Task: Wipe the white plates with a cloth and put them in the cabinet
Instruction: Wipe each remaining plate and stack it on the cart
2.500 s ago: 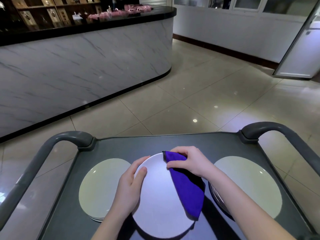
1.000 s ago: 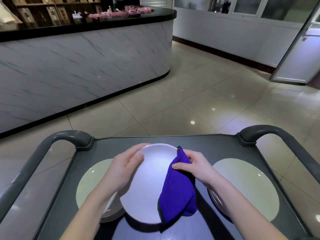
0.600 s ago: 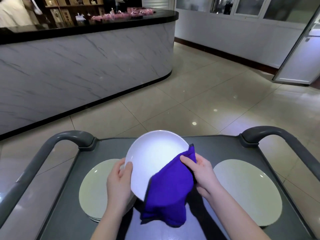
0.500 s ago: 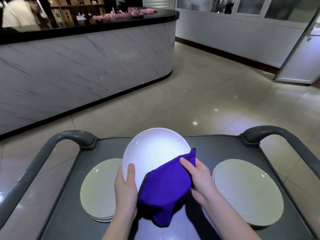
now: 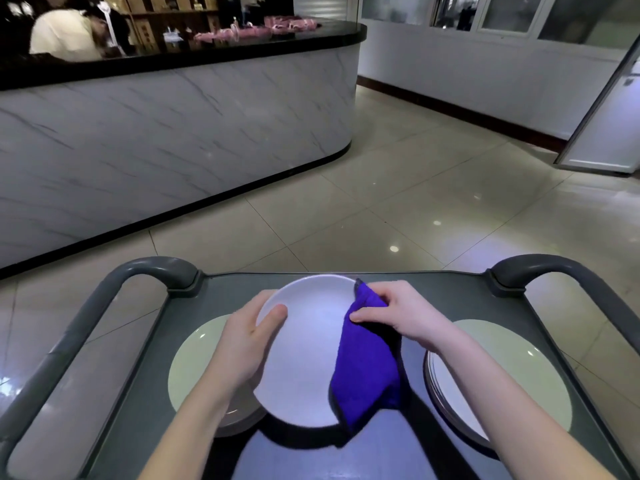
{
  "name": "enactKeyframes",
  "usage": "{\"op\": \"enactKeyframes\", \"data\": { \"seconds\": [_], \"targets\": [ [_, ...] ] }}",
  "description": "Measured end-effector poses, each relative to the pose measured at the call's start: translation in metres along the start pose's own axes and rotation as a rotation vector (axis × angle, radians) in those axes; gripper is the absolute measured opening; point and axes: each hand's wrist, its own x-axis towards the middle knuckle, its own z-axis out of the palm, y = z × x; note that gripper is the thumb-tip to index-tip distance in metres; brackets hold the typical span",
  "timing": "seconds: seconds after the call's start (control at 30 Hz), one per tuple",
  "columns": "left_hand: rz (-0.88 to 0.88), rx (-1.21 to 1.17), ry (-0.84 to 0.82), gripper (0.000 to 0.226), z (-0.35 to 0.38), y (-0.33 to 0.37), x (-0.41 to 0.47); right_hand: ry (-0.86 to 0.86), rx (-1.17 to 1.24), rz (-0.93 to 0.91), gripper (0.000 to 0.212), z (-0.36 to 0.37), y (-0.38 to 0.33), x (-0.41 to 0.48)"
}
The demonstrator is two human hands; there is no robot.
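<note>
A grey cart [image 5: 214, 292] carries two piles of white plates, the left stack [image 5: 194, 368] and the right stack [image 5: 519, 368]; between them a single white plate [image 5: 304, 348] is held face up over the cart top. The left hand [image 5: 242, 341] grips its left rim (thumb on the face), while the right hand [image 5: 398, 317] pinches a purple cloth [image 5: 367, 368] at the far-right rim, its length running far to near.

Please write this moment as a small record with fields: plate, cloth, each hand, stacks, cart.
plate in hand: white plate, held over the grey cart
cloth: purple cloth, hanging over the plate's right rim
left hand: grips the plate's left rim
right hand: pinches the cloth on the rim
stacks: left stack and right stack, lying on the cart
</note>
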Motion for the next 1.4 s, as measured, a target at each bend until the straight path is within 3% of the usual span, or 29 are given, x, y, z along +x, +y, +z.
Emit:
{"op": "enactKeyframes", "data": {
  "seconds": [0.1, 0.17, 0.33, 0.5, 0.6, 0.7, 0.83, 1.0, 1.1, 1.2, 1.3, 1.4],
  "targets": [
    [0.09, 0.095, -0.134, 0.029, 0.005, 0.0, 0.001, -0.08, -0.277, -0.089, 0.035, 0.011, -0.01, 0.008],
    [0.105, 0.093, -0.174, 0.027, 0.011, -0.004, -0.001, -0.082, -0.324, -0.126, 0.032, 0.021, -0.01, 0.009],
    [0.003, -0.115, 0.05, 0.034, 0.016, -0.012, -0.01, 0.074, 0.051, -0.041, 0.024, 0.02, 0.005, -0.003],
    [-0.311, -0.448, 0.398, 0.025, 0.032, -0.021, -0.014, 0.223, 0.643, 0.137, 0.007, 0.04, 0.043, -0.024],
    [-0.414, -0.562, 0.432, 0.036, 0.037, -0.027, -0.013, 0.203, 0.792, 0.23, 0.006, 0.057, 0.057, -0.033],
    [-0.354, -0.457, 0.366, 0.02, 0.034, -0.023, -0.011, 0.23, 0.704, 0.225, 0.003, 0.048, 0.056, -0.028],
    [-0.169, -0.136, 0.198, 0.023, 0.015, -0.012, 0.0, 0.21, 0.491, 0.112, 0.007, 0.022, 0.035, -0.017],
    [0.025, 0.103, -0.135, 0.021, 0.008, 0.005, 0.015, 0.01, 0.075, -0.006, 0.029, 0.007, 0.004, -0.006],
    [0.057, 0.225, -0.175, 0.016, 0.012, 0.006, 0.02, -0.043, 0.017, -0.017, 0.032, 0.013, 0.006, -0.004],
    [-0.052, -0.007, 0.043, 0.01, 0.012, 0.001, 0.02, 0.075, 0.149, 0.004, 0.024, 0.014, 0.015, -0.006],
    [-0.21, -0.198, 0.252, 0.008, 0.017, -0.008, 0.01, 0.287, 0.513, 0.084, 0.012, 0.016, 0.028, -0.01],
    [-0.341, -0.351, 0.202, 0.016, 0.037, -0.019, -0.003, 0.379, 0.833, 0.196, 0.011, 0.031, 0.041, -0.017]
  ]
}}
